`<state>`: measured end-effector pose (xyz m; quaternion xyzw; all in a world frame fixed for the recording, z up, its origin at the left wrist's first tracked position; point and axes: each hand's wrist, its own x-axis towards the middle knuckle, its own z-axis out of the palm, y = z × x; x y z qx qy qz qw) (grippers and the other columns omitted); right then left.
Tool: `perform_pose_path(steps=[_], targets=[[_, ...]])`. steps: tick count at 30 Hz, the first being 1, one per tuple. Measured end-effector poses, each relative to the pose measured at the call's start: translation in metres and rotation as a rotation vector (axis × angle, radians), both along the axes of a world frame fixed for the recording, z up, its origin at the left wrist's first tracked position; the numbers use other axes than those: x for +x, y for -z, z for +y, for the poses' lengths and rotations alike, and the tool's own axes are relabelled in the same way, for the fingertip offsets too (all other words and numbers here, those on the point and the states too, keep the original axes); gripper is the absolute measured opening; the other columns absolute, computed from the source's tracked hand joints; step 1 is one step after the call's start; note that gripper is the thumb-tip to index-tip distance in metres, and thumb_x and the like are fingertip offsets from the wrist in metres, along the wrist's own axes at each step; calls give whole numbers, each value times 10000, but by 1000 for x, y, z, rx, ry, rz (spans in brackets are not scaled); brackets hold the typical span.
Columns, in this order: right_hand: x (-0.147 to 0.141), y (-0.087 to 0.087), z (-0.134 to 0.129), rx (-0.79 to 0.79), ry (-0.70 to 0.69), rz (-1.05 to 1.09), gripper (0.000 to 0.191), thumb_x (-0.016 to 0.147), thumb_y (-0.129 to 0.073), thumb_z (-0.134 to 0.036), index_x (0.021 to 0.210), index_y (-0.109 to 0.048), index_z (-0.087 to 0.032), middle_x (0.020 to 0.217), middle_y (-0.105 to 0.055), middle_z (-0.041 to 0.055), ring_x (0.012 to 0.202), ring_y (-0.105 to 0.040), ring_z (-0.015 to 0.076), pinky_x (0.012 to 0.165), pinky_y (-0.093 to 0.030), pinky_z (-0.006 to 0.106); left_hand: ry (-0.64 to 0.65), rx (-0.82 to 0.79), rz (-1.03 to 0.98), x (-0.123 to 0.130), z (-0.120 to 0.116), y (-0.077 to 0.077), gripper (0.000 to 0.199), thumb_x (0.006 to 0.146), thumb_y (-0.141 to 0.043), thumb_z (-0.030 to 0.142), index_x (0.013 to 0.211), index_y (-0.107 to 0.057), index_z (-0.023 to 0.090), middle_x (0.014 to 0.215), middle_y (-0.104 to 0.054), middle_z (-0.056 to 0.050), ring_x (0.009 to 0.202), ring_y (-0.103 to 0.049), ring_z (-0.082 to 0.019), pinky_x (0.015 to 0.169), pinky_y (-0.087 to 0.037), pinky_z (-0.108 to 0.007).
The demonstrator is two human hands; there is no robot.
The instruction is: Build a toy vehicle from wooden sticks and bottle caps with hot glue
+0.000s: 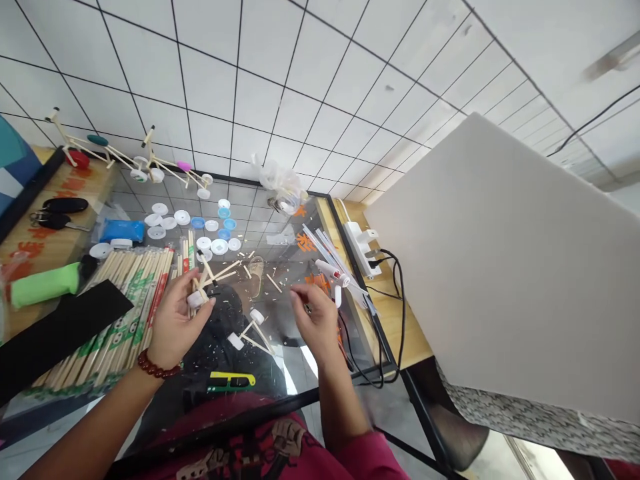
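My left hand (pixel 175 313) is closed round a small model tricycle frame (pixel 204 280) of chopstick pieces, with a white wheel (pixel 196 299) and a black-tipped stick. My right hand (pixel 316 317) is above the glass table, fingers curled together; whether they hold anything small is hidden. Just beyond it lies a white hot glue gun (pixel 331 272). Between my hands, a second stick frame (pixel 255 333) with white wheels rests on the glass. A yellow-green utility knife (pixel 231 381) lies near the front edge.
Wrapped chopsticks (pixel 125 293) fill the left side, with a black strip (pixel 65 320) across them. White and blue wheels (pixel 198 223) lie behind. Finished stick tricycles (pixel 150 160) stand at the back left. A power strip (pixel 361 247), trailing cables and a large white panel (pixel 500 267) are on the right.
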<state>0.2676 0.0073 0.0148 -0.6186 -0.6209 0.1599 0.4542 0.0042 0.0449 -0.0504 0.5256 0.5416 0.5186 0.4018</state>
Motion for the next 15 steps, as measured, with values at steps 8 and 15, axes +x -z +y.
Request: perform_pose_path(steps=[8,15], targets=[[81,14,-25,-191,501,122,496,818,-738,-557,1130,-684,-175,1022,-730,92,862,-677,222,802,-554,380,-4,-145,-149,4,1,-11,873,706,-878,472,1457,-547,175,1411,-660,-184,1320,-645,-347,1167,-491,-530],[101,33,12,-225,470,403,601,722,-784,-568,1138,-608,-173,1029,-687,80,927,-684,221,863,-582,393,3,-143,-122,4,1,-12,831,659,-912,457,1388,-603,204,1321,-722,-151,1224,-699,-331,1121,-537,-522]])
